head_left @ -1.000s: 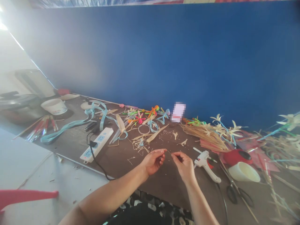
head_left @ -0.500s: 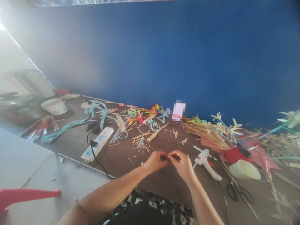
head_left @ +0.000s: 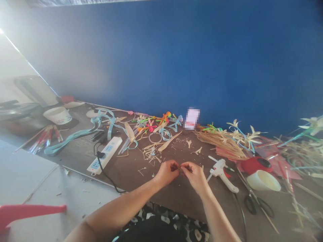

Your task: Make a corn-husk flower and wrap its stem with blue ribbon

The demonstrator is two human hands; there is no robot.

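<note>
Near the table's front edge my left hand (head_left: 167, 173) and my right hand (head_left: 192, 173) meet at the fingertips. Both are closed in a pinch, and whatever sits between the fingers is too small to make out. Just beyond them lie thin straw scraps (head_left: 151, 154) and a few pale petal-like pieces (head_left: 198, 151). A white glue gun (head_left: 222, 173) rests right of my right hand. Farther back are colourful pipe-cleaner figures (head_left: 165, 118) and a bundle of dry husk strips (head_left: 222, 144).
A white power strip (head_left: 106, 155) with a black cord lies to the left, near light-blue ribbon (head_left: 73, 136). At the right are black-handled scissors (head_left: 250, 204), a cream cup (head_left: 263, 180) and pale flowers (head_left: 252, 137). A blue panel (head_left: 161, 60) stands behind.
My hands stay close together in nearly the same place. The fingers have shifted slightly, with the left thumb and forefinger curled a little differently.
</note>
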